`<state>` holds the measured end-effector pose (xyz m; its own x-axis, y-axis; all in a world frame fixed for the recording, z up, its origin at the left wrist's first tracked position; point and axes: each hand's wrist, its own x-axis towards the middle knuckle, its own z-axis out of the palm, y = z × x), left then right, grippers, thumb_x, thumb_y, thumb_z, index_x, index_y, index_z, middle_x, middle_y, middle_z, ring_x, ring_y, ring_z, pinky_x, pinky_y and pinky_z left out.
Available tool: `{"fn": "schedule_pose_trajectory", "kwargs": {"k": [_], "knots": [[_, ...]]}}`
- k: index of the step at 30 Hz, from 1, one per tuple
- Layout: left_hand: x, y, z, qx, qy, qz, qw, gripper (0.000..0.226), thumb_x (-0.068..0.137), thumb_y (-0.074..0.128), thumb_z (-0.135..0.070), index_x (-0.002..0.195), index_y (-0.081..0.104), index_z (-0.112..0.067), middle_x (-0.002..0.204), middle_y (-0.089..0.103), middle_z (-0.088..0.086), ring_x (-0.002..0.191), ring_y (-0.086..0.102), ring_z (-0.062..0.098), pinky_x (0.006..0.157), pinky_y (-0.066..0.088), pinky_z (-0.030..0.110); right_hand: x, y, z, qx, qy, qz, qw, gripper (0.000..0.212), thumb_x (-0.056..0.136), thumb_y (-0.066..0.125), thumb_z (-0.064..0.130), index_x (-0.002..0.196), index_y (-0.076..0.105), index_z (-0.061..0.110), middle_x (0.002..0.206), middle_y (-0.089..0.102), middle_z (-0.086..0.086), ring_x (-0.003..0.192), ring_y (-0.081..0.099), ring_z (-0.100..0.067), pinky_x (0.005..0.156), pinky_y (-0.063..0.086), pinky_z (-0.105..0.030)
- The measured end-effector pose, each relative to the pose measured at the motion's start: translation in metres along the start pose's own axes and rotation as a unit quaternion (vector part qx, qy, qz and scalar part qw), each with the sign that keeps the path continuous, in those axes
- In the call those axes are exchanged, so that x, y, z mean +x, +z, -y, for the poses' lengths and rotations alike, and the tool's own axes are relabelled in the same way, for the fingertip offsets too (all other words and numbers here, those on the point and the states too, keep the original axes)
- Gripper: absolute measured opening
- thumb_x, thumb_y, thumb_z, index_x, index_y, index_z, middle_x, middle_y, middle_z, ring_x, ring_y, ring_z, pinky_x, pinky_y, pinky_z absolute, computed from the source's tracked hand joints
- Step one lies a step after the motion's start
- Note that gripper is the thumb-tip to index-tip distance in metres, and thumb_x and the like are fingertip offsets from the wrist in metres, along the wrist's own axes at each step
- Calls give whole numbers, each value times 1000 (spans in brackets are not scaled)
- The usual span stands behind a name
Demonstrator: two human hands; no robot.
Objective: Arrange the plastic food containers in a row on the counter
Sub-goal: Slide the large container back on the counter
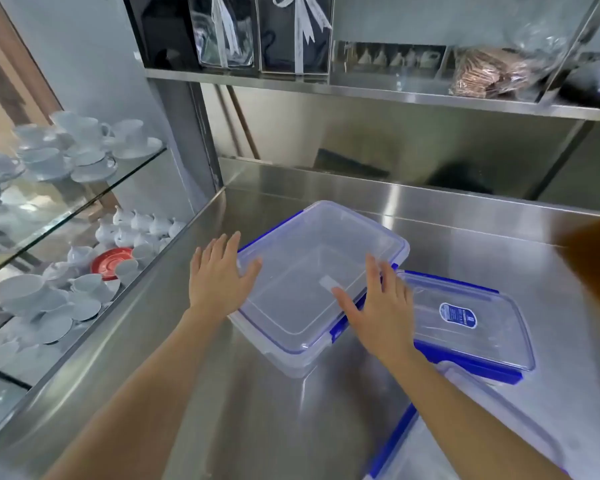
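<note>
Between my two hands sits the big box (312, 282), a clear rectangular tub with a clipped-on lid and blue latches. It lies skewed on the counter (257, 410), long axis running from near my left wrist away to the far right. My left hand (219, 275) is flat and spread, fingers straight, resting against the box's left edge and gripping nothing. My right hand (378, 313) is likewise spread and empty, palm down on the lid's near right corner. Both bracket the box about equally, so squaring it up looks like a two-handed turn or push.

Just right of my right hand lies a flatter box (471, 323) with a blue label on its clear lid; its corner seems to touch or tuck under the big one, though I cannot tell which. Under my right forearm a third box (416, 445) shows only partly.

All three are smooth, glossy, slightly flexible plastic. On brushed steel they should slide easily, so I judge light pressure enough.
</note>
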<state>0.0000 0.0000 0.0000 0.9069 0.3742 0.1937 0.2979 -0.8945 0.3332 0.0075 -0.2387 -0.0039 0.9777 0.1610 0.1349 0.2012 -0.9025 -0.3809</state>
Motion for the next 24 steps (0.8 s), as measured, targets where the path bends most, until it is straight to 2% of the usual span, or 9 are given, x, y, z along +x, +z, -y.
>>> {"fn": "schedule_pose_trajectory", "kwargs": {"k": [3, 5, 8, 12, 15, 17, 20, 22, 24], "knots": [[10, -1, 0, -19, -22, 6, 1000, 68, 89, 39, -57, 141, 33, -14, 144, 44, 10, 133, 38, 29, 111, 23, 46, -1, -1, 5, 46, 57, -39, 997, 86, 80, 24, 72, 142, 29, 13, 141, 44, -16, 126, 45, -33, 103, 42, -45], [17, -5, -2, -52, -52, 36, 997, 66, 90, 40, -55, 141, 32, -14, 139, 48, 14, 128, 44, 33, 105, 31, 47, -2, -1, 8, 78, 88, -26, 993, 77, 84, 41, 63, 141, 27, 12, 138, 45, -15, 121, 49, -33, 98, 46, -44], [28, -8, -4, -69, -82, 75, 991, 67, 89, 39, -57, 140, 30, -15, 133, 53, 15, 120, 50, 36, 98, 39, 46, 1, -3, 11, 175, 145, 41, 973, 76, 86, 43, 59, 143, 16, 17, 133, 54, -10, 113, 58, -34, 94, 49, -45], [35, -3, -5, -66, -95, 118, 986, 64, 88, 41, -59, 133, 37, -14, 126, 56, 15, 112, 54, 36, 84, 40, 40, 4, 0, 16, 276, 145, 72, 947, 78, 90, 46, 49, 148, 2, 19, 120, 57, -2, 110, 60, -28, 91, 49, -37], [36, -3, -6, -79, -93, 124, 985, 55, 87, 46, -55, 123, 42, -15, 116, 55, 13, 98, 54, 33, 79, 37, 37, 10, 9, 19, 380, 158, 33, 911, 71, 86, 60, 39, 141, 19, 21, 130, 53, -1, 112, 58, -24, 84, 49, -30], [35, -5, -3, -115, -93, 122, 981, 49, 87, 50, -50, 118, 42, -14, 107, 53, 10, 87, 50, 27, 77, 37, 35, 17, 14, 20, 431, 175, 19, 885, 72, 80, 69, 35, 136, 26, 20, 126, 53, 0, 106, 58, -19, 83, 50, -29], [35, -5, 6, -161, -111, 111, 974, 41, 86, 56, -43, 109, 41, -13, 105, 53, 10, 85, 50, 26, 74, 36, 35, 32, 17, 23, 487, 207, 51, 847, 75, 76, 75, 26, 133, 28, 17, 110, 54, 3, 93, 59, -16, 80, 51, -31], [36, -5, 12, -175, -134, 92, 971, 38, 85, 58, -41, 102, 40, -14, 110, 53, 12, 84, 49, 27, 73, 36, 34, 46, 18, 25, 499, 199, 74, 840, 68, 78, 74, 20, 131, 32, 15, 99, 56, 8, 85, 59, -10, 76, 49, -28], [38, -5, 18, -178, -155, 75, 969, 39, 85, 59, -40, 105, 41, -12, 114, 50, 12, 85, 49, 28, 74, 36, 34, 61, 19, 29, 502, 179, 100, 840, 57, 80, 72, 15, 128, 41, 17, 102, 61, 8, 88, 60, -9, 82, 50, -31]]}}
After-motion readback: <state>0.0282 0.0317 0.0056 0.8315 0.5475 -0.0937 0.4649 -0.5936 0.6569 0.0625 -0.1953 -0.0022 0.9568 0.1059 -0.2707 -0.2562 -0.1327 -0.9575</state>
